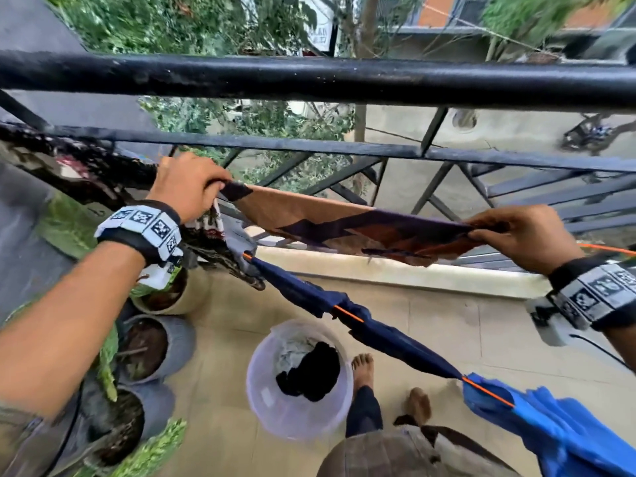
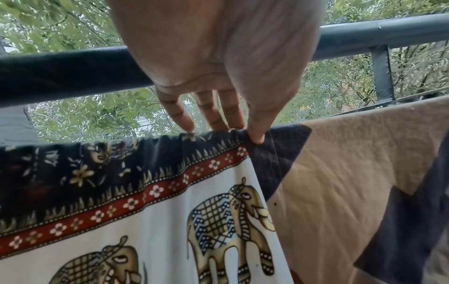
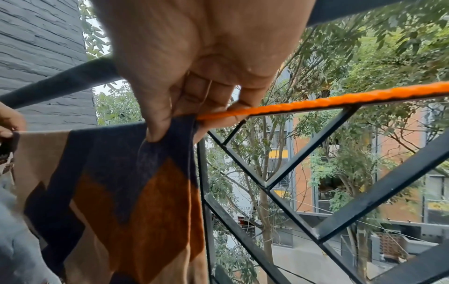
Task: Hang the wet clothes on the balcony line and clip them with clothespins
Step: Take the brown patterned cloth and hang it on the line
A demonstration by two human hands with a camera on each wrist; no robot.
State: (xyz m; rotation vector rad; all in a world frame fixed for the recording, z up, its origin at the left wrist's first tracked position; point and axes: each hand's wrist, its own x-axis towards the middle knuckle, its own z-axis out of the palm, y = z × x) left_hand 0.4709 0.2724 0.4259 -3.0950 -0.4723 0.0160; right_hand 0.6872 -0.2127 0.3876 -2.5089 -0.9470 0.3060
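A tan, purple and rust patterned cloth (image 1: pixel 344 222) hangs stretched over an orange line (image 3: pixel 316 101) by the railing. My left hand (image 1: pixel 192 187) pinches its left top corner between thumb and fingers; in the left wrist view my left hand (image 2: pixel 243 132) grips that dark corner of the cloth (image 2: pixel 352 173) next to an elephant-print cloth (image 2: pixel 145 211). My right hand (image 1: pixel 516 232) pinches the right top corner; in the right wrist view my right hand (image 3: pixel 177 132) holds the cloth (image 3: pixel 136 192) where the rope emerges. No clothespin shows.
A nearer orange line (image 1: pixel 347 314) carries a navy garment (image 1: pixel 395 335) and a bright blue one (image 1: pixel 557 428). Below stand a translucent bucket (image 1: pixel 299 418) with dark and pale clothes, plant pots (image 1: pixel 155 346) at left, and my bare feet. The black railing (image 1: pixel 309 77) runs ahead.
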